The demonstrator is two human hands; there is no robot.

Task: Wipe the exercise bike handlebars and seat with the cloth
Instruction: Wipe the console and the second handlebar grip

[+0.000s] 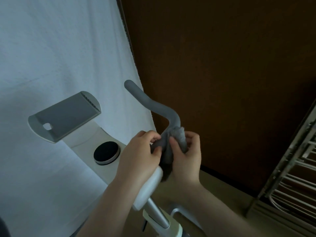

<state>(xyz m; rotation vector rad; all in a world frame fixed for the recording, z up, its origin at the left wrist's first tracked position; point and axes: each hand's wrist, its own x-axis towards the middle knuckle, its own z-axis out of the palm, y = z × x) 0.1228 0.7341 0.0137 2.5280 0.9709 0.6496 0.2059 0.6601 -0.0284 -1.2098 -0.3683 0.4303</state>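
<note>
Both hands grasp the grey cloth bunched around the handlebar base. Left hand pinches its left side; right hand curls round its right side.

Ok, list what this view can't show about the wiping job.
- Seat: not in the head view, so its state is unknown.
- Handlebar base: hidden by the cloth and both hands, left hand, right hand.
- Other handlebar: not in view.
- Cloth's lower end: dark, blurred.
</note>
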